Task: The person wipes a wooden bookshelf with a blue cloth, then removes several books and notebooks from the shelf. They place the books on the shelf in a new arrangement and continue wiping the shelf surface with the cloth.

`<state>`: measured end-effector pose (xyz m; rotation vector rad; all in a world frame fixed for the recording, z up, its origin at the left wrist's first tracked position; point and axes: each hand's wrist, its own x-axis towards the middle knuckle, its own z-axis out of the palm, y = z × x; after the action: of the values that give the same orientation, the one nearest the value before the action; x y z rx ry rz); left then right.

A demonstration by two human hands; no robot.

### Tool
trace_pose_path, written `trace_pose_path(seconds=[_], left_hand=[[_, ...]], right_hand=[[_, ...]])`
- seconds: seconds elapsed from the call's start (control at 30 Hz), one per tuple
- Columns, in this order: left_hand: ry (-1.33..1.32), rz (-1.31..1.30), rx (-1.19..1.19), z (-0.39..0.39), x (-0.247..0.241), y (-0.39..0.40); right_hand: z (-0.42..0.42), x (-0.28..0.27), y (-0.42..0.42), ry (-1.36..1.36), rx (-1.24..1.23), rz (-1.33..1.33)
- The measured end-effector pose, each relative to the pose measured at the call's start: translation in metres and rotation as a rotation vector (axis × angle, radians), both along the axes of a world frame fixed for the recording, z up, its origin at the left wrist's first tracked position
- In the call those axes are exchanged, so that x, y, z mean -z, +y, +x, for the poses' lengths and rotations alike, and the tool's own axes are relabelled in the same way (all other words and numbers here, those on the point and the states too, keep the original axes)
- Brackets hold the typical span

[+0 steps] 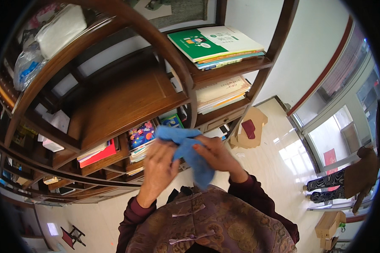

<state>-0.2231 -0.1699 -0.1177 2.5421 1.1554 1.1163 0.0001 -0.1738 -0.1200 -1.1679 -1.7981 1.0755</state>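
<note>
A blue cloth (pixel 198 161) is bunched between my two hands in front of my chest, one end hanging down. My left hand (pixel 160 163) has its fingers on the cloth's left part. On the other side, my right hand (pixel 217 153) grips the cloth, its thumb over the folds. Both hands are slightly blurred. Just beyond them stands a dark wooden shelf unit (pixel 126 98) with curved frames. Below its broad middle board, behind my hands, sit a colourful picture book (pixel 141 134) and a green-edged book (pixel 172 121).
Stacked workbooks (pixel 220 44) fill the upper right shelf, with more papers (pixel 223 93) beneath. Flattened cardboard (pixel 258 121) lies on the floor near the wall. Another person (pixel 342 180) stands by the glass door at right. A cardboard box (pixel 329 224) and a small stool (pixel 72 237) stand lower down.
</note>
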Motion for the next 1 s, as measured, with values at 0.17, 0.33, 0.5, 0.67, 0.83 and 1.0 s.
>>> trace_pose_path(seconds=[0.17, 0.33, 0.5, 0.67, 0.83, 1.0], left_hand=[[-0.436, -0.919, 0.341, 0.040, 0.034, 0.019], [-0.756, -0.990, 0.408, 0.064, 0.044, 0.041], [-0.669, -1.021, 0.393, 0.054, 0.088, 0.032], [-0.650, -1.064, 0.224, 0.044, 0.123, 0.011], [-0.708, -1.084, 0.099, 0.031, 0.151, -0.004], [-0.635, -1.110, 0.029, 0.038, 0.159, -0.016]], right_hand=[[0.086, 0.050, 0.012, 0.512, 0.168, -0.258], [0.107, 0.004, 0.053, 1.247, 0.442, -0.401], [0.111, 0.019, 0.123, 1.287, 0.503, 0.028], [0.099, 0.060, 0.183, -0.013, 0.575, 0.481], [0.064, 0.070, 0.185, -0.720, 0.567, 0.803], [0.064, 0.067, 0.191, -0.778, 0.477, 0.758]])
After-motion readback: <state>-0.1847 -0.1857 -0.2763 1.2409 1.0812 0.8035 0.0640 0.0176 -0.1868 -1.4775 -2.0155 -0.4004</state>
